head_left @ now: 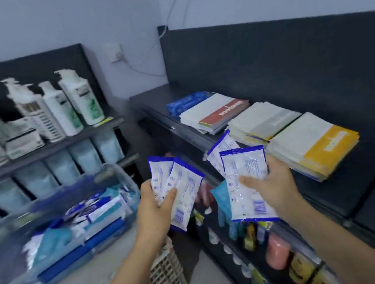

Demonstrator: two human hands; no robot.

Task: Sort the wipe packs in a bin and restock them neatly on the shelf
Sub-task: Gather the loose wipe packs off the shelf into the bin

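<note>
My left hand (153, 203) holds two white wipe packs with blue edges (185, 191), fanned out, their backs toward me. In my right hand (271, 183) are two or three similar wipe packs (245, 176), with a teal pack (222, 198) tucked behind them. Both hands hover between the clear plastic bin (6, 251) at left and the dark shelf (353, 191) at right. More blue, white and teal packs (95, 219) lie jumbled in the bin. On the shelf top lie flat stacks of packs: blue (187, 103), red-and-white (216, 113), white (262, 119) and yellow-and-white (313, 145).
Pump bottles (52, 110) stand on the left rack, with pale blue pouches (61, 166) below. A woven basket (165, 279) sits under the bin's surface. Small bottles and pink packs (276, 251) fill the lower right shelf. A wall socket with cable (115, 52) is in the corner.
</note>
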